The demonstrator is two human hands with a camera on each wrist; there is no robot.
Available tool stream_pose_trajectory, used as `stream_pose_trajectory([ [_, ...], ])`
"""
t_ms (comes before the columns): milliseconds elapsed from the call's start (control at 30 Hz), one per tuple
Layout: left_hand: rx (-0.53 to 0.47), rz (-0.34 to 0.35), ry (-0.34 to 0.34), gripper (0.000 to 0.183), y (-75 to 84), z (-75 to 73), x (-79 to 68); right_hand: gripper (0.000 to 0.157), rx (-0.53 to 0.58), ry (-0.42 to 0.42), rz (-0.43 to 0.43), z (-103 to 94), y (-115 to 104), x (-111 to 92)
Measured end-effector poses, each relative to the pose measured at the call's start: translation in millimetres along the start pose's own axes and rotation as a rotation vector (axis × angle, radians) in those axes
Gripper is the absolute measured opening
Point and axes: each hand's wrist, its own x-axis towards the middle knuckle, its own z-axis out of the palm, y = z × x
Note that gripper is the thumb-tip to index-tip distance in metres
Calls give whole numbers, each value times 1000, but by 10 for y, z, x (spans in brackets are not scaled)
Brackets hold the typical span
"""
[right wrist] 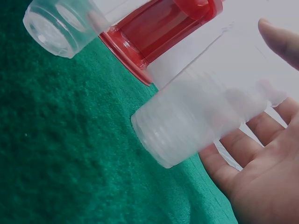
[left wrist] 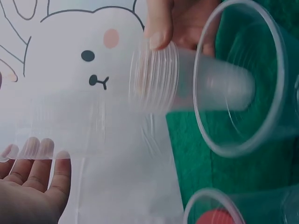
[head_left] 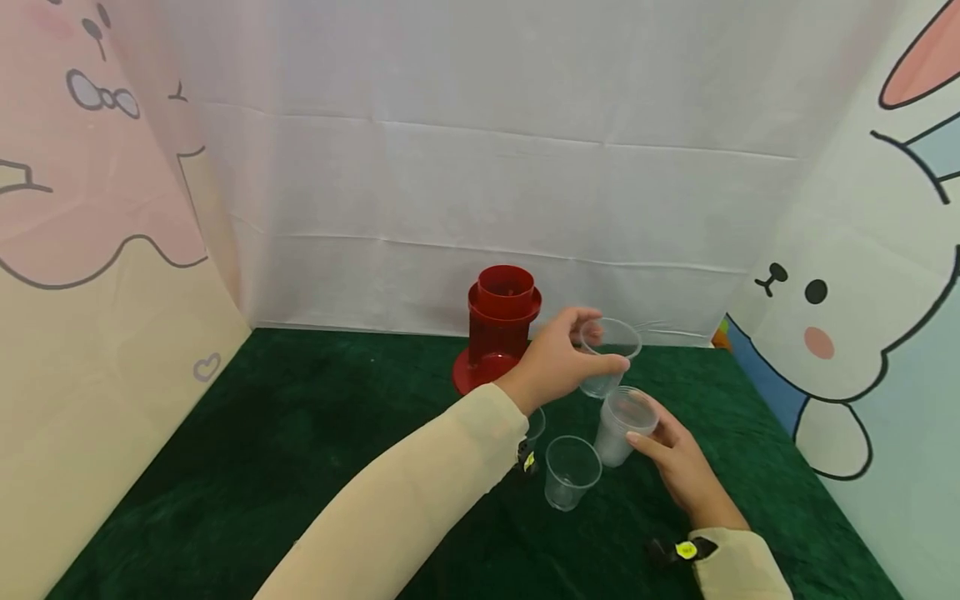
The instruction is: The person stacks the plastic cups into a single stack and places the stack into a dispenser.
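My left hand (head_left: 558,354) holds a single clear plastic cup (head_left: 611,354) between thumb and fingers, above the table; the cup is faint in the left wrist view. Just below and to its right, my right hand (head_left: 678,462) grips a stack of nested clear plastic cups (head_left: 618,429). The stack's many rims (left wrist: 154,77) show in the left wrist view, and its frosted side (right wrist: 187,123) in the right wrist view. Another clear cup (head_left: 572,475) stands upright near the stack. A further cup (head_left: 536,423) is partly hidden behind my left sleeve.
A red cylindrical holder (head_left: 501,329) with a wide round base stands behind my left forearm, close to the white back cloth (head_left: 487,183). Dark green cloth (head_left: 300,450) covers the table. Printed cloth panels (head_left: 847,350) rise at both sides.
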Motion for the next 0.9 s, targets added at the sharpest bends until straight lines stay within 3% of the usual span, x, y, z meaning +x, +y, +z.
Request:
stream_pose_trajectory([
  [433,-28,9,-47,66,40,291,45,65,12,10,30,1,-1,-11],
  [900,-38,-41,-57,63,-42,404,36,61,-21,11,52,2,-25,-27],
])
